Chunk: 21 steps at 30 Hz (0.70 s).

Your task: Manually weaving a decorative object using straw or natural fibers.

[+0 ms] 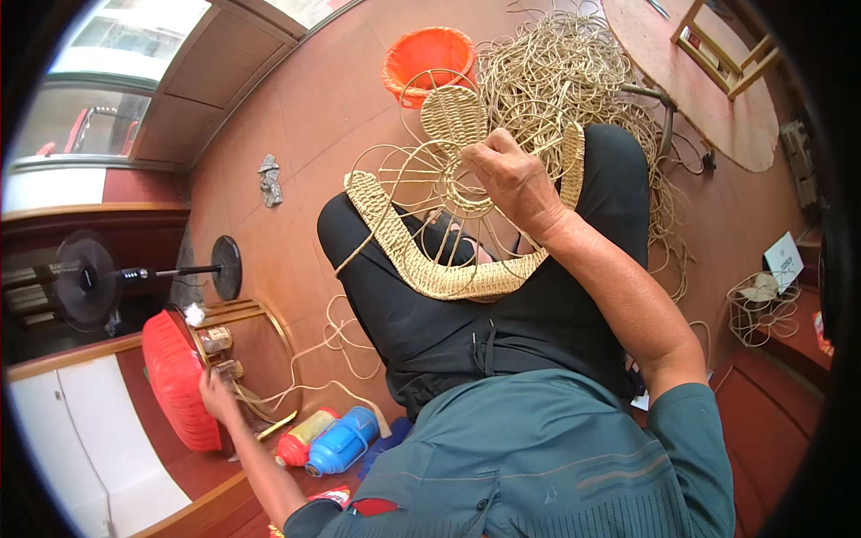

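Observation:
A woven cord frame (404, 255) lies across my thighs, with a broad U-shaped braided band, thin spokes and a small ring in the middle. At its far end stands a rounded woven panel (453, 115). My right hand (513, 175) is closed in a fist on the frame near the ring, gripping its cord. Out to the left, my left hand (217, 396) looks closed on a length of tan cord (309, 384), which trails back toward my lap in slack loops. That hand is beside a stool with a red cushion (175, 381), and its fingers are small and partly hidden.
A large heap of loose cord (560, 76) lies beyond my right knee, next to an orange bucket (421, 58). Near my left side are a blue thermos (343, 441) and a red-yellow one (305, 438). A fan (88, 280) stands at left; a round board (717, 117) lies far right.

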Available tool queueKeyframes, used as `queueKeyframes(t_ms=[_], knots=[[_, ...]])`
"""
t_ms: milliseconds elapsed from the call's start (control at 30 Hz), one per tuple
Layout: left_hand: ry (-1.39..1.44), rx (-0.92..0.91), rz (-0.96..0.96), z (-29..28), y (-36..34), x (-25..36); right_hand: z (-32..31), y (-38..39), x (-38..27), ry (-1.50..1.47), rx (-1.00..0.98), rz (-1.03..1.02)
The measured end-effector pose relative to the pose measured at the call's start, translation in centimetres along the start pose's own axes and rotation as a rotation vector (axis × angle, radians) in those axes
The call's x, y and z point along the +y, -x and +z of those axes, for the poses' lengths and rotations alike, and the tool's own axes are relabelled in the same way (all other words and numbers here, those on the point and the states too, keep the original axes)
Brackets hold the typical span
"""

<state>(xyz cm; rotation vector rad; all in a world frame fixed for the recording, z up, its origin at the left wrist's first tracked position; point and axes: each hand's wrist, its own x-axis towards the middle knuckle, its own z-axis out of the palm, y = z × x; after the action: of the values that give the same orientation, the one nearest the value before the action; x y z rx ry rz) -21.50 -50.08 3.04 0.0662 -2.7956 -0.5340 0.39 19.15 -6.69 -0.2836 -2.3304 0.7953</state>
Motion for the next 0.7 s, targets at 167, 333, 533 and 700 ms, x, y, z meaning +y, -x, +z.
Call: queueKeyframes(t_ms=[167,333,533,700], knots=[[0.779,-0.7,0.14,9.3,16.0,31.7,0.3,-0.8,-0.4,0.005,0.025,-0.003],[1.067,-0.973,0.133,16.5,22.9,44.0,0.6,-1.1,-0.8,0.055,0.006,0.045],[1.26,-1.089,-0.15,20.7,22.9,47.3,-0.4,-1.6,-1.3,0.101,-0.149,0.168],[1.298,-1.164,-0.156,21.0,22.7,47.7,-2.3,-3.4,-2.1,0.158,-0.389,0.296]])
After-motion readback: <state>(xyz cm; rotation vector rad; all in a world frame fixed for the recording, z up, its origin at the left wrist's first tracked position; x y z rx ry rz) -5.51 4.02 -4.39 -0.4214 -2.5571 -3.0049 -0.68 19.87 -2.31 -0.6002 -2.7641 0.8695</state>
